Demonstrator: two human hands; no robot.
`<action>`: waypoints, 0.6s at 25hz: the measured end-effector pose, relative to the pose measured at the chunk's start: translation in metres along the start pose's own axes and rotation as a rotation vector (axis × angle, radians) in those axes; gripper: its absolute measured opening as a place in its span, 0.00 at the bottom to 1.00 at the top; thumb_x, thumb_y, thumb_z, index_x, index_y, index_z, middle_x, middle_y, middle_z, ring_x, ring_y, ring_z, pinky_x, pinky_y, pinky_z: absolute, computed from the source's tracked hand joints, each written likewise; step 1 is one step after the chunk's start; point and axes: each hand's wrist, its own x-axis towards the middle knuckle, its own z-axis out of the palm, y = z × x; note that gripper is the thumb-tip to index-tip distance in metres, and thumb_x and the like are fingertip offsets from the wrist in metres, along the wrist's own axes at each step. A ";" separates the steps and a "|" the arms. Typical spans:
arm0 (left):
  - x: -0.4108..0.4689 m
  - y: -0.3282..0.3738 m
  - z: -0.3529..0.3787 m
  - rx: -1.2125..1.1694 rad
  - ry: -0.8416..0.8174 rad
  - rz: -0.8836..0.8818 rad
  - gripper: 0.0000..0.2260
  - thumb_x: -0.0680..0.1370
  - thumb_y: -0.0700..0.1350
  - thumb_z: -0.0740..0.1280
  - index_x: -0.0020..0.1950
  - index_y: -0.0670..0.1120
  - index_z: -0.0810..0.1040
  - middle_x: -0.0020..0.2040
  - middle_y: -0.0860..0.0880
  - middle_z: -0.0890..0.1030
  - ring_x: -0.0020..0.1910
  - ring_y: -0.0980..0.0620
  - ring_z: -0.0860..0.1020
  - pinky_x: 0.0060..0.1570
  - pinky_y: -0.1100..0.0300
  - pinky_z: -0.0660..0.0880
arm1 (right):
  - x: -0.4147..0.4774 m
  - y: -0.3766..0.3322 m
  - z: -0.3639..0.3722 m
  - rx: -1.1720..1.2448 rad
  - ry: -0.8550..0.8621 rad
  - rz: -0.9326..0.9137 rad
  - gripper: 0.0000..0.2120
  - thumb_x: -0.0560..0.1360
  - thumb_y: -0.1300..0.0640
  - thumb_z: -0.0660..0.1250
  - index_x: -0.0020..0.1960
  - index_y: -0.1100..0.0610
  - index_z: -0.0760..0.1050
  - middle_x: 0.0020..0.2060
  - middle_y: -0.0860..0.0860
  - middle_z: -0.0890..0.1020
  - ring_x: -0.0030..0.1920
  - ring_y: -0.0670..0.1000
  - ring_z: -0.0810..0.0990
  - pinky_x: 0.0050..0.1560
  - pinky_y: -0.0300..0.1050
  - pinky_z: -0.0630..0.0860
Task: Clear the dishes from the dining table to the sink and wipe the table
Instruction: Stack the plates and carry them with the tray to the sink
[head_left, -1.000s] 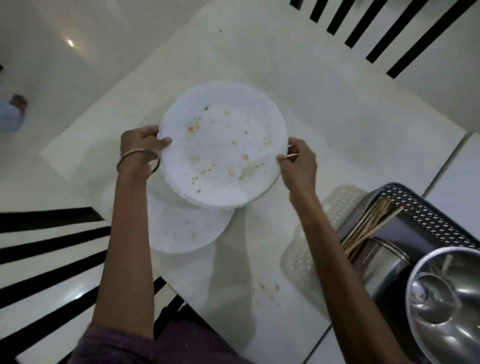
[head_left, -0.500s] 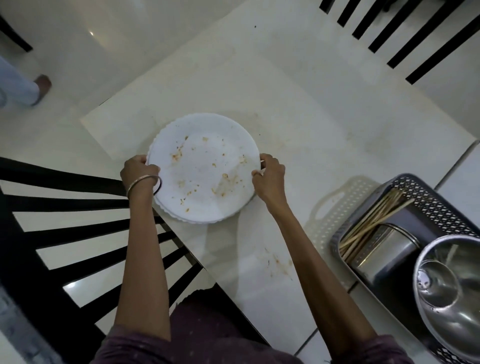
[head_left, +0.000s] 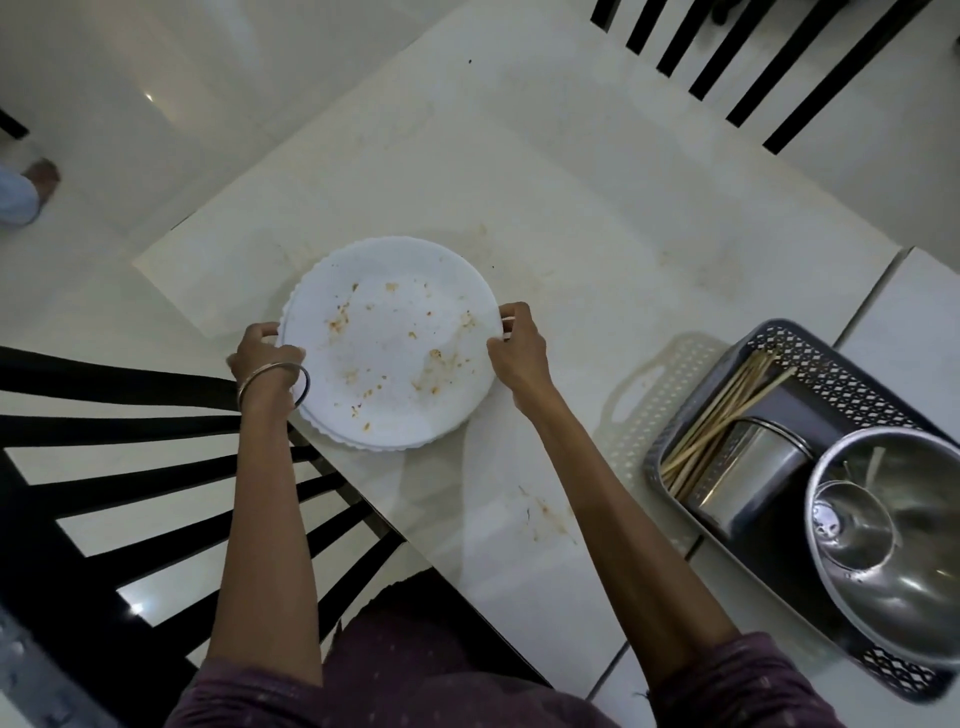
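Note:
A stack of white scalloped plates (head_left: 389, 343), the top one smeared with orange food bits, sits near the left front corner of the pale dining table (head_left: 545, 197). My left hand (head_left: 267, 358), with a metal bangle on the wrist, grips the stack's left rim. On the right rim my right hand (head_left: 517, 348) holds the stack. Crumbs and stains (head_left: 540, 512) lie on the table just in front of the plates.
A grey perforated basket (head_left: 841, 358) at the right holds wooden sticks (head_left: 727, 415), a steel container (head_left: 748, 478) and a steel bowl (head_left: 904, 535). Black slatted chairs stand at the left (head_left: 130, 467) and at the top right (head_left: 753, 57). Another person's foot (head_left: 39, 179) is at far left.
The plates I held tilted above a lower plate came down onto it, forming one stack on the table. Both hands kept their grip on the rims. The view shifted slightly.

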 end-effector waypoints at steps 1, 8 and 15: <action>-0.001 -0.002 -0.001 -0.035 -0.037 0.002 0.21 0.74 0.35 0.67 0.67 0.43 0.71 0.69 0.38 0.70 0.58 0.37 0.76 0.63 0.46 0.73 | -0.002 0.002 -0.002 0.016 0.010 0.000 0.15 0.71 0.69 0.56 0.55 0.55 0.68 0.51 0.52 0.76 0.51 0.54 0.76 0.46 0.46 0.77; -0.046 0.036 -0.005 -0.167 -0.323 0.216 0.24 0.73 0.30 0.68 0.68 0.43 0.71 0.47 0.43 0.79 0.42 0.46 0.77 0.34 0.62 0.75 | -0.047 0.034 -0.060 0.112 0.178 -0.006 0.15 0.74 0.68 0.60 0.55 0.52 0.70 0.46 0.43 0.75 0.51 0.51 0.77 0.41 0.38 0.75; -0.176 0.118 0.056 -0.142 -0.663 0.491 0.25 0.73 0.30 0.69 0.66 0.49 0.74 0.42 0.49 0.80 0.39 0.53 0.79 0.30 0.63 0.78 | -0.143 0.057 -0.221 0.251 0.521 -0.145 0.22 0.71 0.71 0.64 0.58 0.50 0.78 0.50 0.46 0.83 0.50 0.49 0.82 0.47 0.42 0.81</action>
